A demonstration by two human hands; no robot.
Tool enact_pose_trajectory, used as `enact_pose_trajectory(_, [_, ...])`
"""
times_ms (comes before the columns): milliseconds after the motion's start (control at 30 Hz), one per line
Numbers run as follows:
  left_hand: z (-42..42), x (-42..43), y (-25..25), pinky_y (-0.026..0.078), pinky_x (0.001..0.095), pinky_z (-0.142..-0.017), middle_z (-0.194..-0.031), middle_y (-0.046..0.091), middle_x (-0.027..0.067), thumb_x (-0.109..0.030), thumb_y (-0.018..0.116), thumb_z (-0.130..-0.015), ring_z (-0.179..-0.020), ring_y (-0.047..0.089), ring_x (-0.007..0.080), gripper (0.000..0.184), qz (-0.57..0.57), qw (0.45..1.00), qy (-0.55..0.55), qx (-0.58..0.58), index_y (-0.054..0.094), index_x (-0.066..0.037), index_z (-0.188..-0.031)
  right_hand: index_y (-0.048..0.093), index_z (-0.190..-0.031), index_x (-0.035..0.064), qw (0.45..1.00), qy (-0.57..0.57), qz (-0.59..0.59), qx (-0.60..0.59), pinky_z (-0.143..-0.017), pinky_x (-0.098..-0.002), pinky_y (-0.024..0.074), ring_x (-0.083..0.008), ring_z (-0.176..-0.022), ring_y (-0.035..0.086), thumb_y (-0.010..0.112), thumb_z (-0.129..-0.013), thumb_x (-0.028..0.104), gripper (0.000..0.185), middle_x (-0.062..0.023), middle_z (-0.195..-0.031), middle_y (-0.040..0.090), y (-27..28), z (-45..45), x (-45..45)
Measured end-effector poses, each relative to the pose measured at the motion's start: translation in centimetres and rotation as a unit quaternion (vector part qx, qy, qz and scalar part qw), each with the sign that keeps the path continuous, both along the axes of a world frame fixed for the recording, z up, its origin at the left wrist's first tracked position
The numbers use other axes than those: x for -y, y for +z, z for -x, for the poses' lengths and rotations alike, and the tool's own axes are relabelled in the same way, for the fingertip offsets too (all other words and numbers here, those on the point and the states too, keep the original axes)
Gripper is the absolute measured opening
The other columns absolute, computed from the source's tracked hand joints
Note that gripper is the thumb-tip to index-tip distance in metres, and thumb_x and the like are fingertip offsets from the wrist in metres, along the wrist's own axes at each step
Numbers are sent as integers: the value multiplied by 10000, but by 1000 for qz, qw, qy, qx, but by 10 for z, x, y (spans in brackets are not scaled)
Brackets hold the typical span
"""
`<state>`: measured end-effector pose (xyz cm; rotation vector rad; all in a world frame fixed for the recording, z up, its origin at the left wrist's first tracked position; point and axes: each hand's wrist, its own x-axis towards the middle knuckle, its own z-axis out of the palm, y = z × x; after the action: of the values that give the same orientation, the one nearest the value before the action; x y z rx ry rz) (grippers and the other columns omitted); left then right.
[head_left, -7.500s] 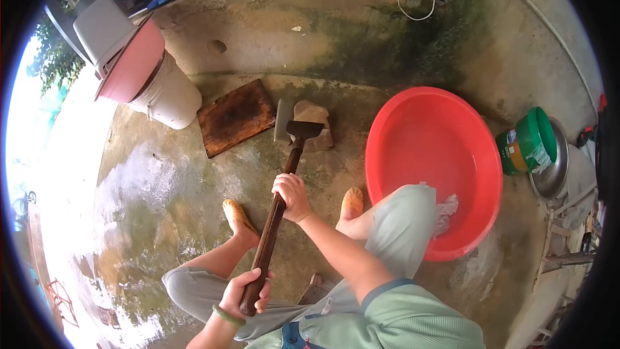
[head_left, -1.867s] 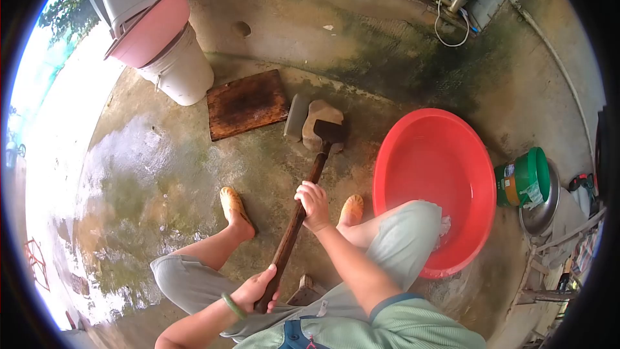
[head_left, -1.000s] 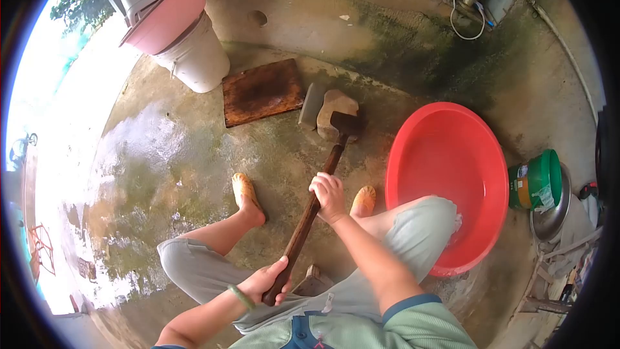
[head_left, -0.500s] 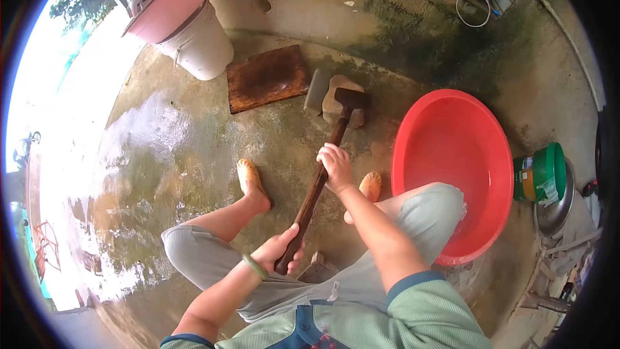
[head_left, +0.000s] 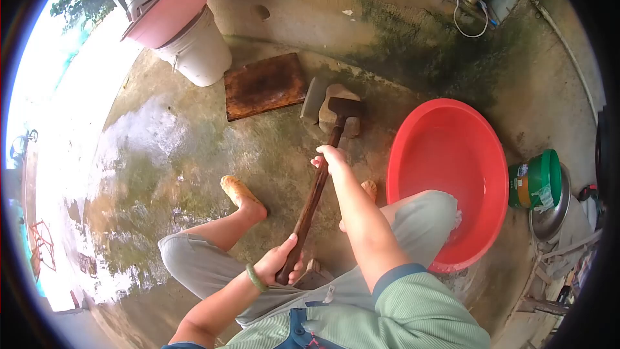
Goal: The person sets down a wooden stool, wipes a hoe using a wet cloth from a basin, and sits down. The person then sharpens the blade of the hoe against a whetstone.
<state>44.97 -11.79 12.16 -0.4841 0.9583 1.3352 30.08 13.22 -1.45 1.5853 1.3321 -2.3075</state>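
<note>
A sledgehammer (head_left: 318, 190) with a dark metal head and long wooden handle slants up and away in front of me. My left hand (head_left: 282, 262), a green bangle at its wrist, is wrapped round the handle's lower end. Higher up, my right hand (head_left: 330, 158) grips the handle below the head. The hammer's head lies over a tan stone (head_left: 340, 107); whether it rests on it I cannot tell. Against that stone's left side stands a grey block (head_left: 314, 99).
A dark wooden board (head_left: 265, 86) lies left of the blocks. On my right stand a large red basin (head_left: 445, 155) holding water and a green bucket (head_left: 546, 178). A white bucket (head_left: 204, 55) carries a pink basin (head_left: 173, 13) at the upper left. The concrete floor (head_left: 161, 187) looks wet.
My right hand has slid a little up the handle toward the head. The view has shifted slightly; my left hand keeps its hold at the lower end.
</note>
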Motion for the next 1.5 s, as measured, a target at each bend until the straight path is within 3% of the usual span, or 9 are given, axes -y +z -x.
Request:
enact_pose_trajectory(67, [-4,28,19,425,324,-411,-589,481,72,-567,304,-892,-422,465,185,540,-3,999,2,33,463,-54,-840,504,-671,-24,996,4,78,-48,-389,-351,443,-215,-411,518,609,-688,25,118,-88,-507,487,2,-25,26])
enact_pose_trajectory(167, [-13,41,22,422,334,-400,-566,476,79,-598,266,-881,-413,469,197,583,98,992,-68,29,465,-52,-836,490,-611,-10,1000,-9,16,-15,-366,-351,426,-218,-388,520,618,-668,60,156,-86,-516,503,9,-44,50])
enact_pose_trajectory(300, [18,-18,-52,429,336,-390,-566,484,63,-607,310,-868,-412,477,187,581,104,993,-53,-26,473,-57,-780,484,-557,-2,993,42,-111,18,-361,-338,427,-196,-391,535,572,-656,53,143,-91,-501,517,-33,16,-9])
enact_pose_trajectory(633, [-25,8,-50,420,312,-368,-534,469,65,-682,373,-798,-379,474,182,655,157,985,-59,-27,465,-41,-699,494,-580,-5,990,52,-120,48,-347,-338,401,-198,-363,500,571,-675,41,130,-75,-497,494,-28,-27,31])
enact_pose_trajectory(833, [41,-33,-29,413,302,-360,-525,446,47,-633,390,-828,-388,462,162,591,97,995,11,-37,459,-60,-700,504,-588,-9,985,93,-143,39,-378,-335,439,-200,-395,515,591,-674,36,131,-78,-500,499,-16,51,-12])
enact_pose_trajectory(967, [1,-20,-4,398,308,-350,-530,447,58,-572,384,-865,-385,462,184,529,23,992,51,114,444,-68,-712,520,-610,-9,979,148,-137,34,-387,-353,440,-217,-405,520,598,-680,24,110,-96,-513,509,-11,15,-2])
enact_pose_trajectory(1100, [-34,8,-8,369,321,-321,-525,434,77,-556,394,-866,-365,467,196,498,23,994,44,96,444,-66,-798,523,-639,12,984,137,-105,50,-398,-355,444,-212,-404,515,607,-706,74,124,-85,-519,511,1,-33,24])
enact_pose_trajectory(1367, [62,-11,8,436,314,-378,-623,578,115,-497,285,-923,-417,530,188,516,-19,996,53,-64,504,-37,-844,446,-692,85,992,117,35,10,-426,-327,435,-208,-432,497,649,-730,153,217,-52,-543,470,-29,80,-34])
enact_pose_trajectory(1500, [68,3,19,484,277,-487,-774,644,142,-455,223,-942,-529,594,184,509,-136,967,128,-172,424,-38,-1154,424,-721,115,990,90,112,3,-424,-325,431,-177,-470,496,683,-745,207,276,-38,-565,465,-3,92,-37])
